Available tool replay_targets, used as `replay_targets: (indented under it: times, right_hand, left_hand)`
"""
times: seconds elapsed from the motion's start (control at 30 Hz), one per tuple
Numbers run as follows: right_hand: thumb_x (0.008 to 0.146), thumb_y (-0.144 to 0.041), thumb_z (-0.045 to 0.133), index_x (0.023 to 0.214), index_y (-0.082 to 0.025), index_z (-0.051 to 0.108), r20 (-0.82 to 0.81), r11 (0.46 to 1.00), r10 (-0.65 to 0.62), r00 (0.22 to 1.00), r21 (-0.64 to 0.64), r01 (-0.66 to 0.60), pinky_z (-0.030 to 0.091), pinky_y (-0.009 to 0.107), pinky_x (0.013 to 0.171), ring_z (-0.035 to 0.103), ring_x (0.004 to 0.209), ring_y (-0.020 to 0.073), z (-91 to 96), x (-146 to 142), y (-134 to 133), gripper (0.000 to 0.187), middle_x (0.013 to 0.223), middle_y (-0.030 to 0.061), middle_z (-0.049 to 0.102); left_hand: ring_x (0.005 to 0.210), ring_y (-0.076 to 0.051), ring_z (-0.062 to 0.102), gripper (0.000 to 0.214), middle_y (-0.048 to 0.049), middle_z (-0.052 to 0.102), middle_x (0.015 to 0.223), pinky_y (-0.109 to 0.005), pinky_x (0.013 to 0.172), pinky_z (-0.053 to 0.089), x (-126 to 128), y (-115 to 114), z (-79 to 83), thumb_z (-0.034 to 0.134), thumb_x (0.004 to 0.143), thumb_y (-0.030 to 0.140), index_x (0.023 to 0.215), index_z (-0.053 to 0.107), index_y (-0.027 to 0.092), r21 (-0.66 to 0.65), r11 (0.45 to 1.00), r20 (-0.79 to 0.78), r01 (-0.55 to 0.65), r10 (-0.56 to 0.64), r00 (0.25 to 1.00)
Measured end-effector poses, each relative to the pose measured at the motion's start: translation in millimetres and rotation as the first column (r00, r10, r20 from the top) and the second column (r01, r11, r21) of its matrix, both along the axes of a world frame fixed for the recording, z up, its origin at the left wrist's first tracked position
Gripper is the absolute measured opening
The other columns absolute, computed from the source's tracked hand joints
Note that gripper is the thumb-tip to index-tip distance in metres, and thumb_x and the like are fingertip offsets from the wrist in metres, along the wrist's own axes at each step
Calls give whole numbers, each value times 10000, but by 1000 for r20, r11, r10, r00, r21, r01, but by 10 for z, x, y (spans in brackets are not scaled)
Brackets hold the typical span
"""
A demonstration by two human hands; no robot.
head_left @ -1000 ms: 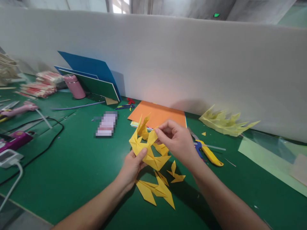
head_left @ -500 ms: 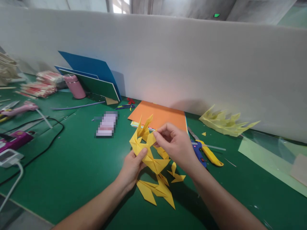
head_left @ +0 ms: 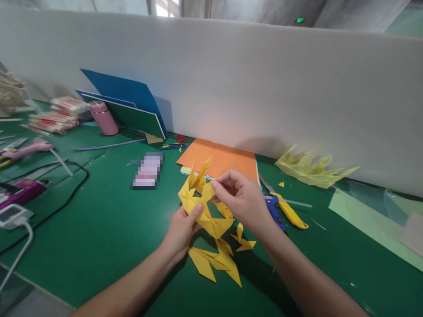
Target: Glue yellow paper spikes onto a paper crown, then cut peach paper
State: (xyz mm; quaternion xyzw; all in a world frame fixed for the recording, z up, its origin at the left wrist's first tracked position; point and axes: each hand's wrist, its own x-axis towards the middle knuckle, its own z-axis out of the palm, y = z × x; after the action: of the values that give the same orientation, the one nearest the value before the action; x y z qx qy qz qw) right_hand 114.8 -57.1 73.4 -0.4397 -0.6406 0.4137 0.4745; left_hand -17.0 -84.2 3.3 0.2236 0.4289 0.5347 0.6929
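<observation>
1. Toward the left end of a smooth green tabletop (head_left: pixel 125 233), a pink pistol-shaped tool (head_left: pixel 31 149) lies behind a magenta plastic box (head_left: pixel 24 196), a black cable looping beside them.

2. Near the back edge, a pink cylindrical bottle (head_left: pixel 103 119) stands upright — whatever it contains is out of sight. Flat blue and green boards (head_left: pixel 125 112) lean at the white partition (head_left: pixel 211 75), presumably to save space.

3. At the middle of the near side, the left hand (head_left: pixel 181 229) holds a bright yellow ring of folded paper (head_left: pixel 211 224) above the tabletop, thumb on top and fingers underneath, seemingly to steady it and leave its points uncrushed.

4. Below the ring, spiky yellow folded-paper pieces (head_left: pixel 228 264) rest toward the near edge, within easy reach. Behind, an orange paper sheet (head_left: pixel 218 158) tops a stack by the back edge.

5. The right hand (head_left: pixel 243 191) pinches one upright flap of the ring between thumb and forefinger — a light grip that likely suits thin paper.

6. Just beyond the right forearm lie a blue glue gun (head_left: pixel 273 209), a clear stick protruding, and a yellow-handled cutter (head_left: pixel 291 211). A pale yellow folded-paper crown (head_left: pixel 307 169) sits by the back edge, farther right.
</observation>
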Motion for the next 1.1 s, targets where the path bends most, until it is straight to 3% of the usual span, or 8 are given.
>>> replay_targets:
  times: [0.27, 0.47, 0.87, 1.1]
  right_hand:
    - [766, -335, 567, 703, -214, 466, -20, 1000, 25, 999, 3, -25, 501, 276, 576, 586, 570, 113, -38, -3, 6, 170, 644, -28, 566]
    - [771, -340, 566, 719, -209, 468, -38, 999, 36, 999, -29, -37, 498, 259, 540, 618, 549, 114, -40, -3, -6, 171, 666, -31, 570]
    - [772, -375, 547, 812, -217, 443, -77, 997, 64, 995, -48, -68, 505, 291, 605, 561, 591, 107, -110, -9, 21, 193, 686, -39, 528]
    - [714, -323, 593, 1020, -217, 422, 128, 993, 99, 987, -76, -90, 451, 288, 600, 561, 656, 138, -173, -17, 46, 366, 760, -15, 567]
  left_hand:
    - [690, -185, 670, 469, -67, 729, 809, -296, 702, 528, 3, 5, 31, 850, 511, 395, 856, 654, 144, -12, 1000, 24, -3, 3, 1000]
    - [763, -179, 672, 399, -48, 727, 802, -273, 765, 530, 6, 13, 16, 850, 541, 330, 845, 666, 148, 25, 1000, 125, -9, 6, 992]
    - [873, -214, 683, 441, -79, 727, 979, -312, 826, 541, 9, 21, 22, 773, 673, 221, 1075, 612, 137, 37, 999, 189, -19, 12, 982]
    - [875, -201, 682, 417, -78, 722, 1000, -280, 799, 539, 3, 29, 3, 780, 666, 230, 1043, 622, 145, 29, 999, 191, -28, 22, 981]
